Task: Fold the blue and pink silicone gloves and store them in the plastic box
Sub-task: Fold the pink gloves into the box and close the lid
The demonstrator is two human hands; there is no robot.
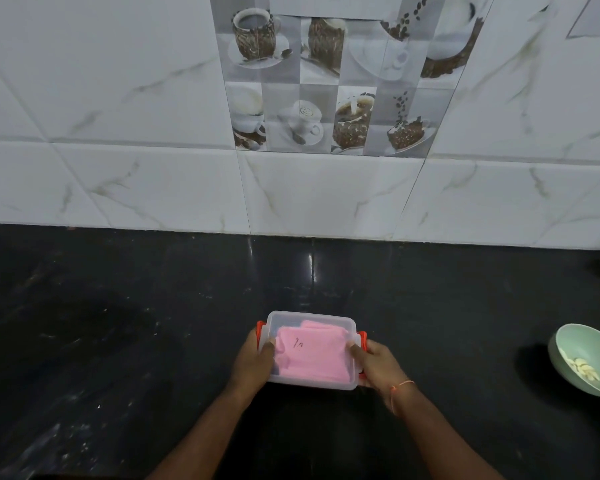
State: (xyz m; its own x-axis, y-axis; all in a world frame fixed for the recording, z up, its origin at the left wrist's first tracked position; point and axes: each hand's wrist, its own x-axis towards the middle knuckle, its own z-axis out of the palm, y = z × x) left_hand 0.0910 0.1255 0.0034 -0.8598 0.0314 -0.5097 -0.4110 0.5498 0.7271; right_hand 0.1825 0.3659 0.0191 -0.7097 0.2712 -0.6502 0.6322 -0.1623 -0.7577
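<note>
Head view. Clear rectangular plastic box (311,349) with orange-red side clips sits on the dark glossy stone counter (118,323), held between both hands.

Left hand (253,362) grips the box's left end: palm against the side wall, thumb hooked over the rim and lying on top near the left clip. Forearm runs in from bottom centre-left.

Right hand (374,363) mirrors it on the right end: fingers wrapped round the side by the right clip, thumb curled over the rim onto the top. A thin orange thread circles this wrist; forearm enters from bottom right.

Between the two thumbs, inside the box, lies a folded pink silicone glove (310,355), flat, filling most of the floor, with a small dark mark on its upper face. The blue glove cannot be made out.

Well off to the right of the right hand: pale green bowl (584,360) holding a few pale pieces. Beyond the hands, white marbled wall tiles (153,98) with a coffee-cup picture panel.
</note>
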